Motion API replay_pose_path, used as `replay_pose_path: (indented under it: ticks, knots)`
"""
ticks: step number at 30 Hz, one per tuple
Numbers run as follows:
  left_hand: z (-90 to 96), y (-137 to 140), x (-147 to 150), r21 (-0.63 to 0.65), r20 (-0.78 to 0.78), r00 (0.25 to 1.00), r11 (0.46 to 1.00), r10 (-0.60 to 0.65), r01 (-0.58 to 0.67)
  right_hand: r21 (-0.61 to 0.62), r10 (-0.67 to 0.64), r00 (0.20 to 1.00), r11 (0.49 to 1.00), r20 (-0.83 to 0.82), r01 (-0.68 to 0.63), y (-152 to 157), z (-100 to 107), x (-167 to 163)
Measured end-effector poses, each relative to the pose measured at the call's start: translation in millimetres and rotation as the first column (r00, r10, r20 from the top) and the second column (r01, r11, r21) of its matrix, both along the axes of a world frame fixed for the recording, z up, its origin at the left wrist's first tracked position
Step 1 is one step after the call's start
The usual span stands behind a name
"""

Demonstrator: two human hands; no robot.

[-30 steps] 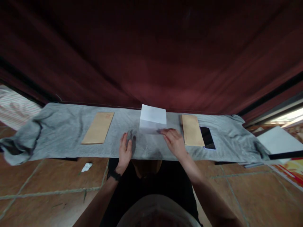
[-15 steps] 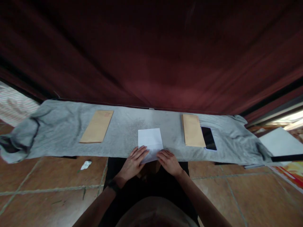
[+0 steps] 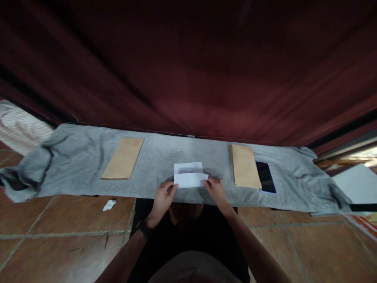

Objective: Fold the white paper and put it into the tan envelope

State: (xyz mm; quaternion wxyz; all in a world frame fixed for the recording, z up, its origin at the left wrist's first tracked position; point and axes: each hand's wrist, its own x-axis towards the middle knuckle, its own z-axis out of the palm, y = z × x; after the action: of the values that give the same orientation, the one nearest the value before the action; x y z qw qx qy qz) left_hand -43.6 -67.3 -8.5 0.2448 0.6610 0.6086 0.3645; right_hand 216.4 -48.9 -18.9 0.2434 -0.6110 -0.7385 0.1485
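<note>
A white sheet of paper [image 3: 188, 180] lies in front of me, its near part folded up and over toward the far edge, with a shadow under the raised flap. My left hand [image 3: 163, 196] pinches the fold's left end between thumb and fingers. At the right end, my right hand [image 3: 215, 190] grips the flap's corner the same way. Left of the paper is a flat brown envelope [image 3: 123, 158]. To the right lies a thicker brown envelope or stack of them [image 3: 245, 166], with a dark-screened phone [image 3: 266, 177] partly beneath or against its right side.
A grey cloth [image 3: 160, 151] covers the narrow bench, bunched at its left end. Dark red fabric [image 3: 188, 78] hangs behind it. A white scrap [image 3: 109, 204] lies on the tiled floor [image 3: 76, 220]. A pale board [image 3: 356, 186] stands at far right.
The near part of the paper has come up and folded away from me. My hands went from lying flat on its near edge to pinching the flap's two ends.
</note>
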Motion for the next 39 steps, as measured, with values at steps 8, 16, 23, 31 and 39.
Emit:
replay_pose_path:
  ticks: [8,16,23,31,39]
  knots:
    - [15.1,20.0,16.4,-0.206,-0.260,0.956,0.960,0.134,-0.190,-0.060,-0.138,0.987,0.988,0.087,0.144,20.7,4.9,-17.2]
    - [37.9,38.5,27.2,-0.383,-0.502,0.857,0.859,0.115,-0.340,-0.078,-0.164,0.955,0.979,0.247,0.188,36.8,10.4,-27.8]
    - [31.8,41.4,30.6,-0.292,-0.566,0.813,0.889,0.136,-0.352,-0.044,-0.152,0.942,0.984,0.299,0.173,43.5,13.2,-32.9]
    - [23.2,40.0,32.8,-0.236,-0.634,0.767,0.920,0.099,-0.314,0.132,-0.120,0.976,0.987,0.183,0.097,37.3,13.2,-47.2]
    - [27.3,41.2,32.8,-0.236,-0.636,0.767,0.924,0.087,-0.300,0.107,-0.045,0.981,0.994,0.191,0.025,27.8,-2.5,-74.0]
